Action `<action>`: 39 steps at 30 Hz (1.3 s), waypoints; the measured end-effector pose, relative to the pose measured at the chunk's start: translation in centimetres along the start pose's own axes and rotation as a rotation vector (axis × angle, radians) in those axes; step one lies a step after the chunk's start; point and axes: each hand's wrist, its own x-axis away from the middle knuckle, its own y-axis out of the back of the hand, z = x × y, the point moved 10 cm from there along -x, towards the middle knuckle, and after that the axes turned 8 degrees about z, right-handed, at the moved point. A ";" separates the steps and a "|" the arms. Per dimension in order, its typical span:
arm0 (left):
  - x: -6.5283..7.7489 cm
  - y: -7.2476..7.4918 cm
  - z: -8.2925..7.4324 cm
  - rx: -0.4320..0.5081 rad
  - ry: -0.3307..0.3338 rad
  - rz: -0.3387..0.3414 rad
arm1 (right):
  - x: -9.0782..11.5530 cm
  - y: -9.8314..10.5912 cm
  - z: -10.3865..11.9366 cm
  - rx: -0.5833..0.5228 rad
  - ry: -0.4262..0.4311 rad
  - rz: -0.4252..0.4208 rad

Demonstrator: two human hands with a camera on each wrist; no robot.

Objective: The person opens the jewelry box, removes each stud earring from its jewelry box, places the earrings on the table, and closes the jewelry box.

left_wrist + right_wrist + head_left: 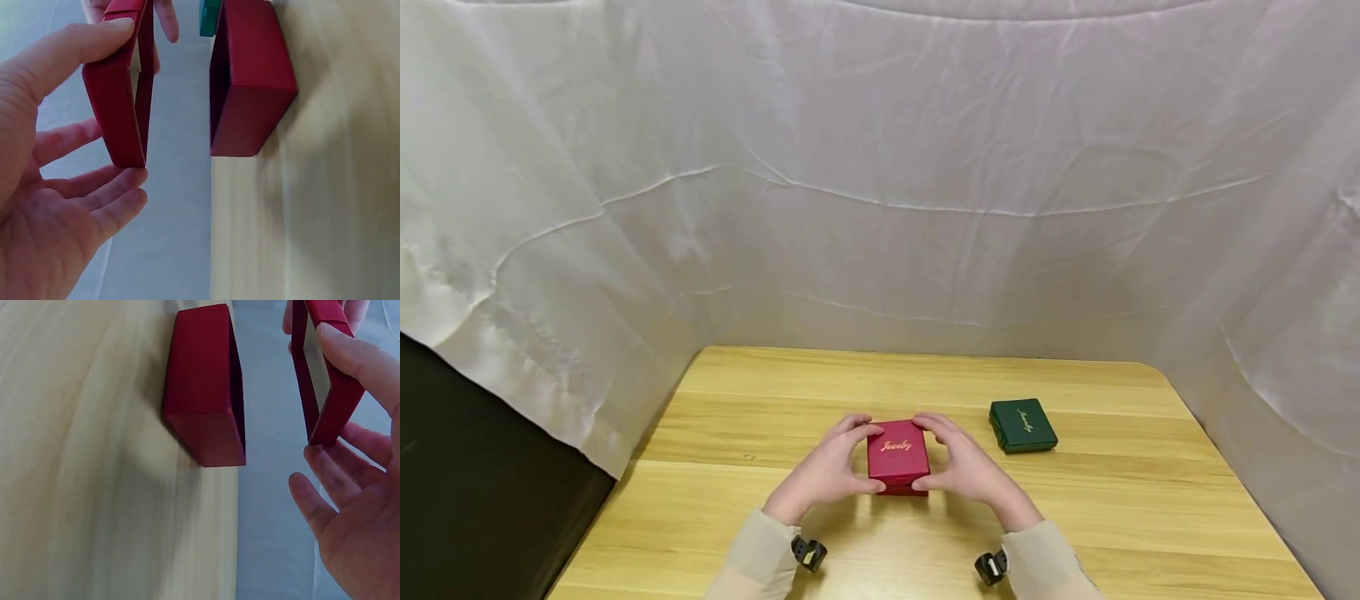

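Note:
A red jewelry box lid (pixel 897 460) with gold lettering is held between both hands over its red box base (pixel 904 492). My left hand (pixel 830 468) grips the lid's left side, thumb at the near edge and fingers toward the far corner. From the other side my right hand (pixel 964 467) holds it the same way. The left wrist view shows a gap between the lid (pixel 115 109) and the base (pixel 262 62), which sits on the table with its open side facing the lid. What lies inside the base is hidden.
To the right stands a green jewelry box (pixel 1026 425) with gold lettering on the wooden table (pixel 1150 500). Pale cloth (pixel 925 250) hangs behind and at both sides. A black surface (pixel 475 483) shows at the lower left.

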 end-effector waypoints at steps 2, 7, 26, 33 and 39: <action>-0.1 -0.3 0.1 0.005 -0.004 0.007 | 0.1 -0.1 -0.3 -0.007 0.005 0.000; -0.5 -1.2 0.6 0.002 -0.005 0.017 | 0.3 -0.4 -1.0 -0.016 0.008 -0.003; -1.7 -2.9 1.8 0.008 0.007 0.051 | 0.0 -1.3 -3.0 -0.040 -0.042 0.012; -1.8 -3.2 1.7 0.003 0.010 0.056 | 0.0 -1.5 -3.3 -0.042 -0.058 0.023; -1.9 -3.2 1.8 -0.002 0.007 0.056 | 0.0 -1.6 -3.4 -0.038 -0.074 0.017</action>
